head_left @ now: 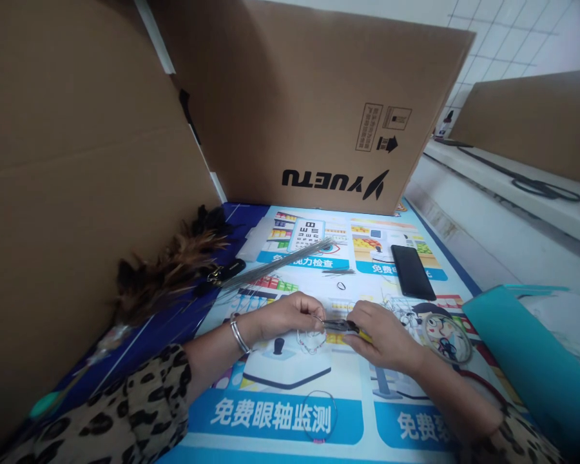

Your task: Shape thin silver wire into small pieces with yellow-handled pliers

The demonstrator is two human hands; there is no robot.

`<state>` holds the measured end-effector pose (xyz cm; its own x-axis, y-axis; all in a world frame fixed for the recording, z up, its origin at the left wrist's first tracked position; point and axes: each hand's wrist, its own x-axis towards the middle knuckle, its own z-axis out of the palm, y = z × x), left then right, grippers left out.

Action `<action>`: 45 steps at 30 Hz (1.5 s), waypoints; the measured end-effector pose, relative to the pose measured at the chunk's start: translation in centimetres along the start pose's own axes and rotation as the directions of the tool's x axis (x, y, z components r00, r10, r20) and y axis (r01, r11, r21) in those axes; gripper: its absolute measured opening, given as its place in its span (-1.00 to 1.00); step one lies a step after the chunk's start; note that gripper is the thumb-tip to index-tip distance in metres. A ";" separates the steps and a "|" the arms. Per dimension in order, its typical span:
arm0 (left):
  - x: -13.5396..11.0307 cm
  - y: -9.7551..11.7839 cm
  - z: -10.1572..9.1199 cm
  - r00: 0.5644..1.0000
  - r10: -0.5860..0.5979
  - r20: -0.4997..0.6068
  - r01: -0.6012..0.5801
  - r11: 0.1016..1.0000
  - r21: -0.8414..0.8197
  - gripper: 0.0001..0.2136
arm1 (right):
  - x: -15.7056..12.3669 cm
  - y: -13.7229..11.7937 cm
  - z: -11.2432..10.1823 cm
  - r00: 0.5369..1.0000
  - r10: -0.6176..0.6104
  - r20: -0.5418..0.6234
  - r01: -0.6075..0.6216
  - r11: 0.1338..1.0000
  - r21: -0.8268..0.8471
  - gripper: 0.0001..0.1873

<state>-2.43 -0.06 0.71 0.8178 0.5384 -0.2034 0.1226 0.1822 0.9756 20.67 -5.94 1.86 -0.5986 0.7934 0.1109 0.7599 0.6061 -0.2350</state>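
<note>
Pinched in my left hand [292, 316] is a thin wire loop with small beads, a beaded bracelet [310, 348] that hangs below the fingers. My right hand [379, 335] is wrapped round pliers [341, 325] with yellow handles. The jaws of the pliers meet the wire at my left fingertips; whether they are fully closed on it is too small to tell. Nearer to me, a second thin loop [336, 415] with a pink piece lies flat on the printed mat. A small dark ring [341, 285] lies just beyond my hands.
A bundle of thin wires [280, 263] lies beyond my left hand. A black phone [412, 272] and a round clear dish [447, 338] are at the right, near a teal box [531, 361]. Feathers [169, 270] line the left. Cardboard [319, 109] walls the back.
</note>
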 end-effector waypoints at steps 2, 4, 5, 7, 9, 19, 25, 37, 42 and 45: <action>-0.1 0.1 0.0 1.000 -0.006 0.012 0.006 1.000 0.007 -0.78 | 0.0 0.0 0.0 1.000 -0.007 0.006 0.007 1.000 -0.012 -0.69; -0.1 0.1 -0.1 1.000 -0.003 0.020 0.003 1.000 0.002 -0.79 | 0.0 0.0 0.0 1.000 -0.011 0.007 0.012 0.999 -0.038 -0.69; -0.1 0.0 -0.1 1.000 -0.002 0.023 0.002 1.000 -0.004 -0.80 | 0.0 -0.1 0.0 1.000 -0.013 0.006 0.014 0.998 -0.056 -0.69; 0.0 -0.1 -0.1 1.000 -0.006 0.030 0.007 1.000 -0.017 -0.81 | 0.0 -0.2 -0.1 1.000 -0.020 0.000 0.020 0.995 -0.099 -0.69; 0.0 -0.3 -0.2 0.999 -0.015 0.041 0.017 0.999 -0.033 -0.81 | 0.0 -0.3 -0.2 1.000 -0.026 -0.006 0.025 0.989 -0.143 -0.70; 0.2 -0.7 -0.1 0.999 -0.001 0.037 0.006 0.991 -0.132 -0.84 | 0.1 -0.9 -0.5 1.000 -0.001 -0.012 -0.002 0.960 -0.280 -0.74; 0.2 -0.5 0.2 1.000 0.026 -0.017 -0.028 0.987 -0.158 -0.85 | 0.0 -0.8 0.0 0.996 0.084 -0.010 -0.084 0.972 -0.219 -0.75; 0.4 -0.2 0.6 0.988 0.121 -0.101 -0.122 0.993 -0.005 -0.78 | 0.0 -0.6 0.7 0.980 0.198 0.008 -0.198 0.977 0.084 -0.72; 0.4 -0.2 0.6 0.975 0.152 -0.159 -0.158 0.987 -0.022 -0.77 | 0.0 -0.4 0.9 0.973 0.232 -0.006 -0.230 0.968 0.100 -0.72; 0.4 -0.2 0.4 0.963 0.200 -0.181 -0.208 0.978 -0.023 -0.76 | 0.0 -0.4 0.9 0.970 0.242 -0.009 -0.240 0.965 0.101 -0.73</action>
<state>-1.89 -0.22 0.42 0.7104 0.7037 -0.0155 -0.0628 0.0853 0.9944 20.10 -6.22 1.13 -0.3942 0.9171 0.0593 0.8519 0.3889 -0.3508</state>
